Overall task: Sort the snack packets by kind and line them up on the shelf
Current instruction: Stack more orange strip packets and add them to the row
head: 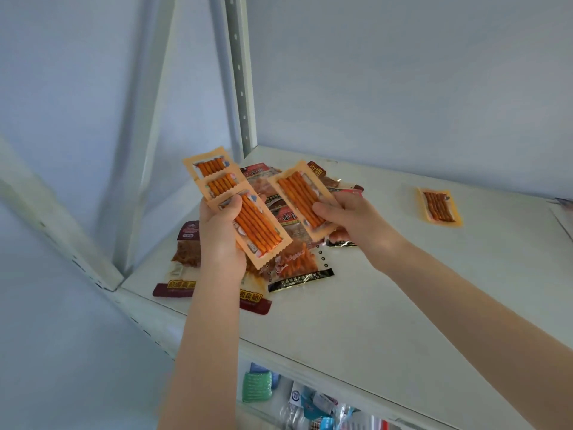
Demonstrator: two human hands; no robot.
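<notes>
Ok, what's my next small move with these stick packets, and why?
Probably lay the packet in your right hand beside the lone stick packet on the shelf: both are the same orange kind, and the left hand holds three more packets.

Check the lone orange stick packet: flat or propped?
Flat: the orange stick packet lies face-up on the shelf, clear of the pile.

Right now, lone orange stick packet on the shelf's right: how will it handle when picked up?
Probably light: the lone packet is thin film over slim sticks. Likely stiff lengthwise: like packets in the left hand stand unsupported. Lying flush, its edge may resist pinching.
</notes>
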